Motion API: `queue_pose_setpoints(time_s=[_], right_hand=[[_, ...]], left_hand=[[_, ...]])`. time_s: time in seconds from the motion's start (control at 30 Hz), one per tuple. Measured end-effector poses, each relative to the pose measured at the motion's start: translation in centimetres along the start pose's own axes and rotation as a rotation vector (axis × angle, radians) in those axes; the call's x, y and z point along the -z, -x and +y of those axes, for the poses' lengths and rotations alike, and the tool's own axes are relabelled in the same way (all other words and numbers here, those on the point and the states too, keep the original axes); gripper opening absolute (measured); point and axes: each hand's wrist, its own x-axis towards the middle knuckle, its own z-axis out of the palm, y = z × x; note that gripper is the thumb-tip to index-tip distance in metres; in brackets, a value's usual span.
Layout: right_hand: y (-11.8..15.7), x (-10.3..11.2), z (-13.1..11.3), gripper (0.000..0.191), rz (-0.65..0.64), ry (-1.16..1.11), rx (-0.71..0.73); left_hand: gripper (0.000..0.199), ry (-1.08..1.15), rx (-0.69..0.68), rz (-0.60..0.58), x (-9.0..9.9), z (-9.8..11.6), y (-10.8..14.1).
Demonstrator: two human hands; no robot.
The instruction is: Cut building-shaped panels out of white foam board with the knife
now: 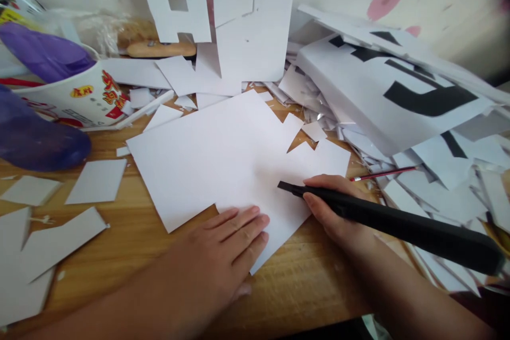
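Observation:
A white sheet of card or foam board (207, 154), with notches cut into its edges, lies at the middle of the wooden table. My left hand (235, 244) rests flat on its near edge, fingers stretched out. Over the right part of the board, my right hand (334, 207) grips a long black utility knife (370, 215) between thumb and fingers. Its dark tip points left, just above or on the surface; I cannot tell which. Small cut pieces (314, 130) lie by the notch at the far right edge.
Upright white panels (255, 37) with cut-outs stand against the wall. Piled scraps (438, 196) and a printed white sheet (358, 85) fill the right side, with a red pencil (386, 172). A paper bucket (75, 95) and a purple object (35, 133) stand left, near loose pieces (98, 180).

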Motion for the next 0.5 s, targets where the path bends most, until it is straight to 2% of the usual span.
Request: queue_pose_setpoints(time_s=[0.37, 0.5], right_hand=[[-0.7, 0.9, -1.5, 0.01, -0.071, 0.094, 0.114], [-0.6, 1.4, -1.9, 0.011, -0.094, 0.092, 0.144]], left_hand=[[0.041, 0.049, 0.06, -0.006, 0.0, -0.1, 0.0], [0.038, 0.068, 0.086, 0.037, 0.1, -0.2, -0.1]])
